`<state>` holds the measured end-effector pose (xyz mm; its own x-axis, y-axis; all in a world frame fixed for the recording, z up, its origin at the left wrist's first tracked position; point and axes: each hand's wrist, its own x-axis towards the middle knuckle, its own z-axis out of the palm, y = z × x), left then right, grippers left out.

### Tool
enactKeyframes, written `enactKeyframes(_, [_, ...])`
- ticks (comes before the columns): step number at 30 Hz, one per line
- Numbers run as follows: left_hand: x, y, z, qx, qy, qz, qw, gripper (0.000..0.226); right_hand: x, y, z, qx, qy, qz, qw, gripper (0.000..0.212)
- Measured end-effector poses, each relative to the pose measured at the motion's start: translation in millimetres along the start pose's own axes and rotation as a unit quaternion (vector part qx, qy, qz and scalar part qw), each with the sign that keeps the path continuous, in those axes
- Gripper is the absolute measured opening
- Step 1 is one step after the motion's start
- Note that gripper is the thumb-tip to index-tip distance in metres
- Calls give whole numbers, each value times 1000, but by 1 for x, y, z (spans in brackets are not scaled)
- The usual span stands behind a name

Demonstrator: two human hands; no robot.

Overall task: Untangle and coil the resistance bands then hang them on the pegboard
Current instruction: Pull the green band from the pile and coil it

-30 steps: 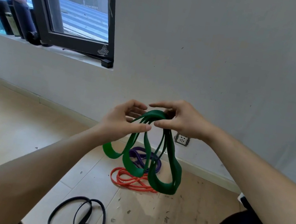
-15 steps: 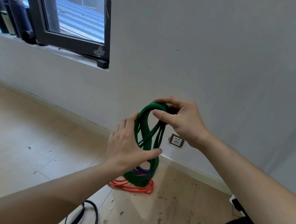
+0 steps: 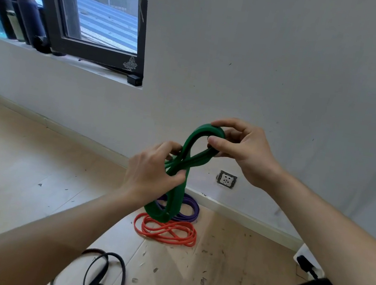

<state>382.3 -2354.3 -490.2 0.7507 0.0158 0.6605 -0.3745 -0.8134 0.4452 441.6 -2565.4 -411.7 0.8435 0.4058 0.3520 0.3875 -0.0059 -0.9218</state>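
Note:
A wide green resistance band (image 3: 175,196) hangs in the air, folded into several loops and twisted like a figure eight. My right hand (image 3: 242,150) pinches the top loop between thumb and fingers. My left hand (image 3: 153,171) grips the band's crossing point lower down. On the floor below lie a purple band (image 3: 189,209), an orange band (image 3: 166,232) in front of it, and a black band (image 3: 98,275) near my feet. No pegboard is in view.
A grey wall stands straight ahead with a wall socket (image 3: 226,179) low down. An open window (image 3: 91,13) with bottles on its sill is at upper left. A white power strip (image 3: 308,260) lies at the right. The wooden floor carries small debris.
My left hand has slid up from the lower loops to the band's middle and closed around it. The loops hang narrower and more twisted. The view has shifted slightly.

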Motion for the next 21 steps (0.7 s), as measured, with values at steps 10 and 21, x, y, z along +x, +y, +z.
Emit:
enactKeyframes(10, [11,-24,-17,-28,-62,50,996,33,-10,6,-8,-136,-150,44,978,47])
enactKeyframes(21, [0,-32,-3,38,-218,77,972,30,-21,47,2,-554,-213,-51,803,65])
